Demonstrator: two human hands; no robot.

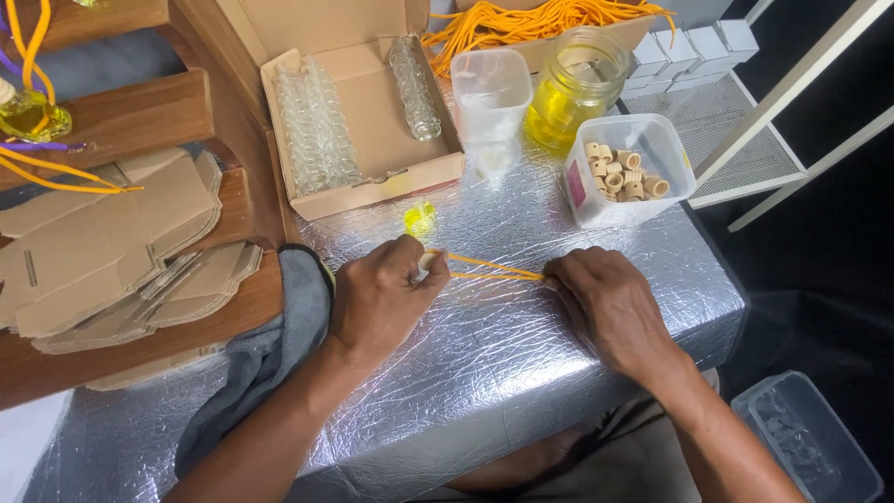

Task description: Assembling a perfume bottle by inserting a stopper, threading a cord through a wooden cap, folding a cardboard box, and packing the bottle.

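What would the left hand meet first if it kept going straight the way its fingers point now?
The left hand points up and slightly right across the foil-covered table. First in that line looks to be the small yellow bottle, just short of the cardboard box; depth is hard to judge.

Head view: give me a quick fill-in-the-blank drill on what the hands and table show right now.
1. Both hands stretch an ____ cord between them.
2. The table is covered in crinkled ____ foil.
3. The glass jar holds ____ liquid.
4. The tub of beige rings sits nearest the ____ hand.

Missing words: orange; silver; yellow; right
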